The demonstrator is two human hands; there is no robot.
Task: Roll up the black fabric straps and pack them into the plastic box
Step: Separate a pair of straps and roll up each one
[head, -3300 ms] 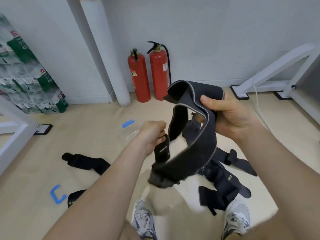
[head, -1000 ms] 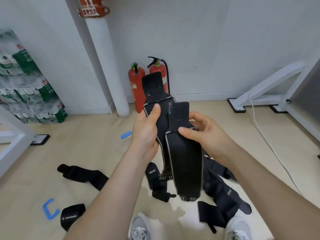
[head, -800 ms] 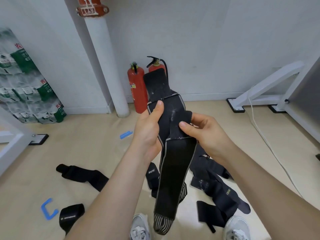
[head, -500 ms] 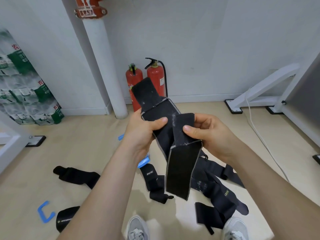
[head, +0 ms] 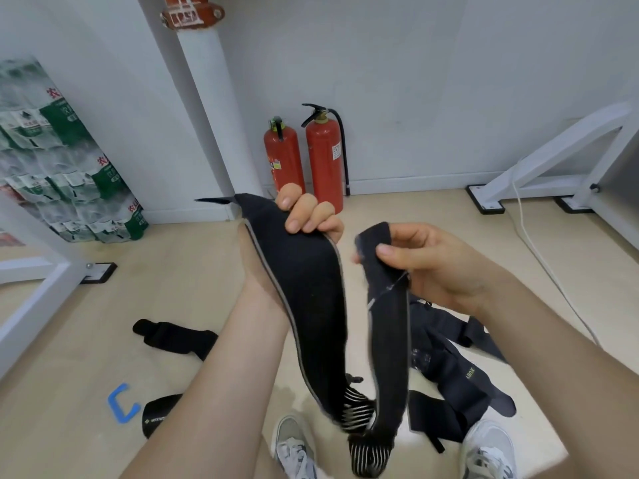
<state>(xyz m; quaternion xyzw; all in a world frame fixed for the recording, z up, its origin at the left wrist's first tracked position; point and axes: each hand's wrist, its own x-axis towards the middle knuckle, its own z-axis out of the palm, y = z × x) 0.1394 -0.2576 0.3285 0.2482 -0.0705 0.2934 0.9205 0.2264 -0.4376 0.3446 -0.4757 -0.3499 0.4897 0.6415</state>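
On the floor at far left, one loose strap (head: 173,337) lies flat. Nearer your feet a compact black bundle (head: 155,414) sits just beside a blue tape mark (head: 121,404); it looks rolled, but I cannot be sure.

Your left hand (head: 304,217) has its fingers curled over the wide end of the held strap (head: 311,288), palm behind it. Judgement: it serves as an anchor so the band hangs untwisted.

From there the band drops in a U to a striped section near your shoes, then climbs to your right hand (head: 439,271), which pinches the narrow end between thumb and fingers. Judgement: the roll starts at that end and is not yet begun.

Further right, a tangled pile of straps (head: 453,371) waits on the floor.

Plastic box: not visible in this view, possibly hidden behind your arms.
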